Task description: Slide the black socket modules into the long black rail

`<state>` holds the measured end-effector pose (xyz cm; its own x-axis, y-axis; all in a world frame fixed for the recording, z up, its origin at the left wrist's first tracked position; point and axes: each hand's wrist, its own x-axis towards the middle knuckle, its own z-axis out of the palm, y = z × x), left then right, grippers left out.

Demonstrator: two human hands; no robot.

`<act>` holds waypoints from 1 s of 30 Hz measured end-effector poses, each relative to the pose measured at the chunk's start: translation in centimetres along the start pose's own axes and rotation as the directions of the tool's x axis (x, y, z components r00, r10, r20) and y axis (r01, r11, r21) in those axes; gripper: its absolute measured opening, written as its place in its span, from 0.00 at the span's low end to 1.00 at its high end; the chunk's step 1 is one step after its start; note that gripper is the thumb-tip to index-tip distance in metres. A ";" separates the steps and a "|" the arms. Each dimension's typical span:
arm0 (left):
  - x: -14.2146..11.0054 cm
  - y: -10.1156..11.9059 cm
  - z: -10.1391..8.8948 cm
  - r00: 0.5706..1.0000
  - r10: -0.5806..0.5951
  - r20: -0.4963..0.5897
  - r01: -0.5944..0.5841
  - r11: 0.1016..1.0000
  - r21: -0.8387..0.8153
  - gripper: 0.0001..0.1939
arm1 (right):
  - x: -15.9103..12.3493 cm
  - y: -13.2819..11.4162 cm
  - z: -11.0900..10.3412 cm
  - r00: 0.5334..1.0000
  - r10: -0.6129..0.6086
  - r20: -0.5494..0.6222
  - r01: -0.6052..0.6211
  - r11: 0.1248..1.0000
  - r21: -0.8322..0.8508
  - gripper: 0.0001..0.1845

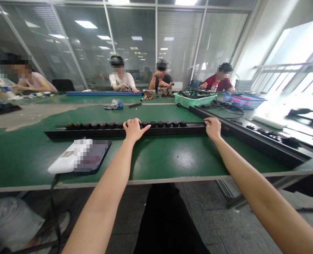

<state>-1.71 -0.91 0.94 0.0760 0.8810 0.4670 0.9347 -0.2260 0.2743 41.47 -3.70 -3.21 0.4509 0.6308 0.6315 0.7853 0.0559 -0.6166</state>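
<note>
A long black rail [169, 131] lies across the green table, with a row of small round black parts [160, 124] along it. Over the middle of this row rests my left hand [134, 130], fingers apart and thumb stretched to the right; it covers a few of the parts. My right hand [213, 128] is at the right stretch of the rail, thumb and fingers pinched together at its upper edge. What lies between those fingertips is too small to make out. The parts nearest my right hand end some way to its left.
A second black rail [264, 143] runs slantwise at right. A white device [63, 160] and a dark phone-like slab [103, 155] lie at front left. Farther back are a grey-blue cloth [114, 104], a green basket [189, 102] and a blue basket [245, 102]. Several people sit around the table.
</note>
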 end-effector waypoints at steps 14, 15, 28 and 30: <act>-0.1 0.3 -0.3 1.000 -0.001 0.010 0.000 1.000 0.004 0.26 | 0.1 0.3 -0.1 1.000 0.014 -0.013 -0.014 1.000 -0.005 0.17; -0.1 0.2 -0.2 1.000 -0.003 0.010 0.002 1.000 0.007 0.26 | 0.1 0.4 -0.1 1.000 0.015 -0.013 -0.015 1.000 -0.010 0.17; 0.0 0.1 -0.1 1.000 -0.006 0.007 0.006 1.000 0.010 0.27 | 0.2 0.5 -0.4 0.999 0.041 -0.001 -0.041 0.999 -0.036 0.19; 0.0 0.1 -0.1 1.000 -0.005 0.008 0.005 1.000 0.010 0.27 | 0.3 0.6 -0.5 0.999 0.046 -0.003 -0.046 0.998 -0.045 0.18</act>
<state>-1.60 -1.00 1.06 0.0739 0.8853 0.4592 0.9386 -0.2173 0.2680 42.29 -3.85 -3.21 0.4879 0.6307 0.6035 0.7819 -0.0083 -0.6234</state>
